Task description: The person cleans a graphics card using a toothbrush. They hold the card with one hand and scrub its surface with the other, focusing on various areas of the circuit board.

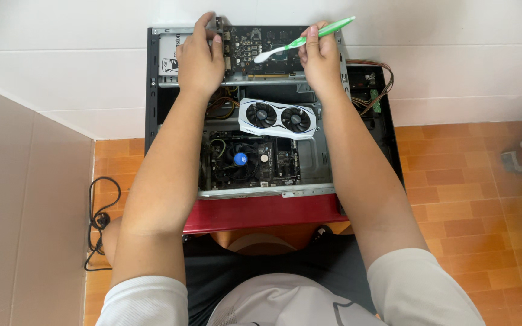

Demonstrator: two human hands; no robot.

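Currently, the left hand (200, 57) is clamped on the left edge of a dark circuit board (260, 48) held at the far end of the open computer case (152, 108), while the right hand (320, 60) is closed around a green toothbrush (303, 41) and also steadies the board's right edge. From that hand the toothbrush runs leftward, its white head resting on the board between the 2 hands, and a white 2-fan graphics card (279, 118) lies loose inside the case just below both wrists, above the motherboard (252, 162).
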